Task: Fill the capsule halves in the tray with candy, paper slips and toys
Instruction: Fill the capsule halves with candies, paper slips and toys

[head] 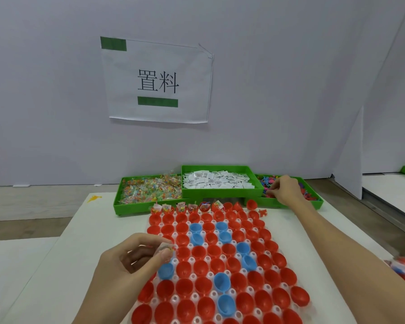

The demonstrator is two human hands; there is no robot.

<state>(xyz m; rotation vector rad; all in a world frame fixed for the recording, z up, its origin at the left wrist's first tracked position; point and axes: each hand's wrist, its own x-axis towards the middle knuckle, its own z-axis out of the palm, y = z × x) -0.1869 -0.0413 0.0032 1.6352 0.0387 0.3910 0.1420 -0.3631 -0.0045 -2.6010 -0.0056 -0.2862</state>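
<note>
Left hand (136, 252) pinches a candy packet (165, 249) over the capsule tray (192, 260) | right hand (285, 190) reaches into the toy bin (313, 202), fingers curled among toys | paper slips (216, 180) in middle bin, at the surface's far edge

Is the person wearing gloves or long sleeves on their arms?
No. The left hand and the right hand are bare, with no gloves, rings or watch showing. Both forearms are uncovered as far as the picture reaches, so no sleeve can be seen.

a pale wall (267, 90) with a taped paper sign (158, 83) backs the white table (45, 265).
</note>
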